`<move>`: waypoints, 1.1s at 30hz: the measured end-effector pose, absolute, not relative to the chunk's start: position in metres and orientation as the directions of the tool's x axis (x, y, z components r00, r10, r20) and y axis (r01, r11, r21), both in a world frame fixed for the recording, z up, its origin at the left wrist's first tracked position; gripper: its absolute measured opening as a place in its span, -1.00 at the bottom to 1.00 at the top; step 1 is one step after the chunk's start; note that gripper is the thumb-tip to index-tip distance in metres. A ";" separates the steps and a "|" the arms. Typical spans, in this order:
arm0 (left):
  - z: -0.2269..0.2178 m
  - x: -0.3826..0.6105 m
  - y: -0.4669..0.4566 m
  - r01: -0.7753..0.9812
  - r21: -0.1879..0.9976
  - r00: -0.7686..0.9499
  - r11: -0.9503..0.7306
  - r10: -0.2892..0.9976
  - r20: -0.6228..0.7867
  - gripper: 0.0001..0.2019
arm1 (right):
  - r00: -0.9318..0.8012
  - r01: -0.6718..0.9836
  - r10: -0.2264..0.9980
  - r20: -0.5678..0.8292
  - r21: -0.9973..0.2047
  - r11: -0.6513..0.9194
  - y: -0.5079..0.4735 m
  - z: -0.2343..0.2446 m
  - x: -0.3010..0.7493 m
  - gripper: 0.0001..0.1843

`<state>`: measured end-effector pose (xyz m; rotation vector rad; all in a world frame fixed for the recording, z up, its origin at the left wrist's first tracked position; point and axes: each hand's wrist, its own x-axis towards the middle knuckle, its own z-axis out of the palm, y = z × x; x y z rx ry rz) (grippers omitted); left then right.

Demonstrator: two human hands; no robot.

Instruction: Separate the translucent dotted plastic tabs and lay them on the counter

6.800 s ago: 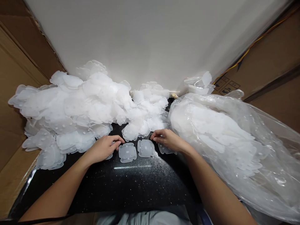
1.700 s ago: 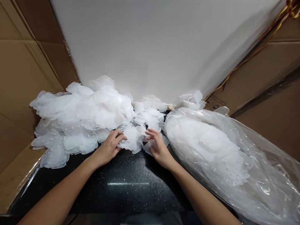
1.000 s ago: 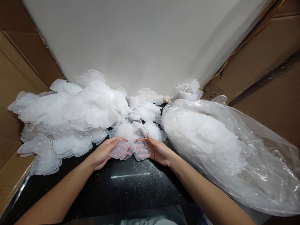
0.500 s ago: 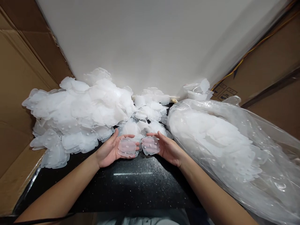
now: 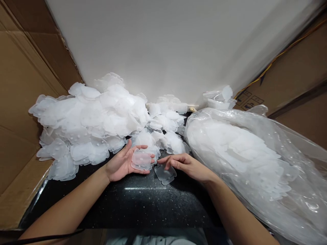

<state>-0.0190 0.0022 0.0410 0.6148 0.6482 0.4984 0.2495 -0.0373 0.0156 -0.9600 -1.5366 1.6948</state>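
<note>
My left hand [image 5: 125, 163] lies palm up with its fingers spread. A clear, frosted plastic pad [image 5: 141, 160] with small round bumps rests across those fingers. My right hand [image 5: 185, 165] is turned palm down, its index finger stretched out and the others bent. Beneath its fingertips a second frosted pad [image 5: 165, 175] shows against the black counter [image 5: 153, 204]; the fingers overlap its upper edge. Just behind both hands are small heaps of the same pads [image 5: 173, 142].
A large heap of frosted pads [image 5: 89, 115] covers the left back. On the right lies a big clear plastic bag [image 5: 301, 200] full of them. A small zip bag [image 5: 217, 98] stands by the white wall [image 5: 163, 44]. Cardboard [image 5: 20, 102] flanks both sides.
My right hand has turned from palm up to palm down, and its pad now lies lower, under the fingertips. My left hand keeps its pad on the fingers.
</note>
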 end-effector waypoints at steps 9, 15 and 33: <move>0.043 -0.018 0.004 -0.202 0.672 0.683 0.713 0.594 -0.425 -0.35 | -0.231 -0.108 0.963 -0.135 -0.981 -0.163 -0.025 -0.003 0.256 -0.60; 0.041 -0.019 0.006 -0.210 0.674 0.695 0.708 0.593 -0.407 -0.35 | -0.216 -0.134 0.969 -0.117 -0.980 -0.148 -0.026 0.001 0.257 -0.75; 0.040 -0.019 0.007 -0.223 0.690 0.708 0.688 0.601 -0.370 -0.36 | -0.654 0.434 0.756 -0.040 -0.838 0.331 -0.037 0.019 0.257 -0.48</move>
